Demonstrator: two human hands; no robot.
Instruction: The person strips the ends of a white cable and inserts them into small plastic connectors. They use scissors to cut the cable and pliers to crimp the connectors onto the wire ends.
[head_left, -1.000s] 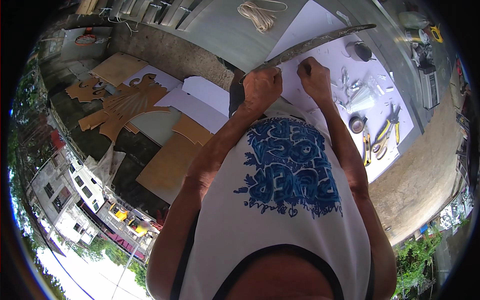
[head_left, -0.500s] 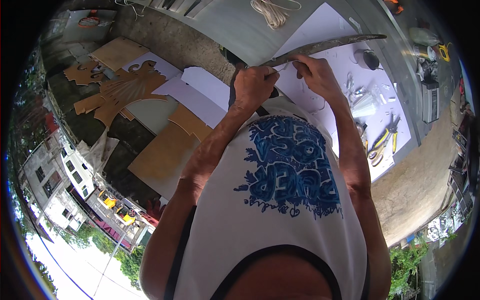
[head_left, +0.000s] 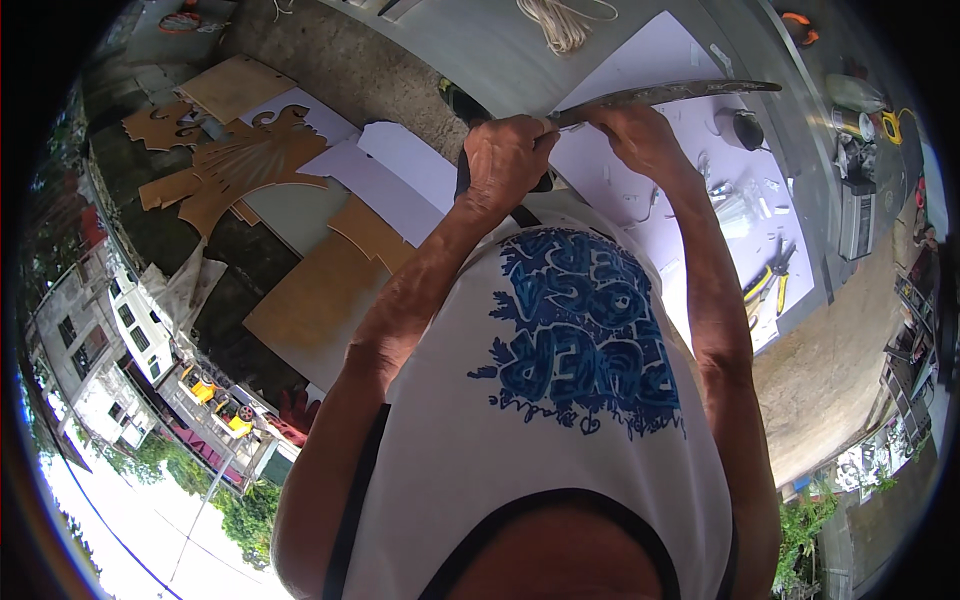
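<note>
A long, dark, curved strip shaped like a blade [head_left: 670,93] slants across the front of me, its narrow tip pointing right. My left hand [head_left: 505,158] is closed around its left end, knuckles up. My right hand [head_left: 640,140] is closed by the strip a little further along, with its fingertips hidden under the hand and the strip. Beneath the strip lies a large white sheet [head_left: 625,185] on the table, strewn with small clear scraps [head_left: 735,205]. Right of my right hand stands a round black object [head_left: 742,128].
Pliers with black and yellow handles [head_left: 783,268] lie on the sheet, by my right forearm. A bundle of pale cord [head_left: 562,28] rests at the far side. To the left are brown cut-out panels [head_left: 250,165], a brown board [head_left: 305,310] and white sheets [head_left: 385,190].
The strip has tilted flatter, and my right hand has moved slightly right and in under it. A thin light piece seen between my hands is out of sight now. The view has shifted slightly.
</note>
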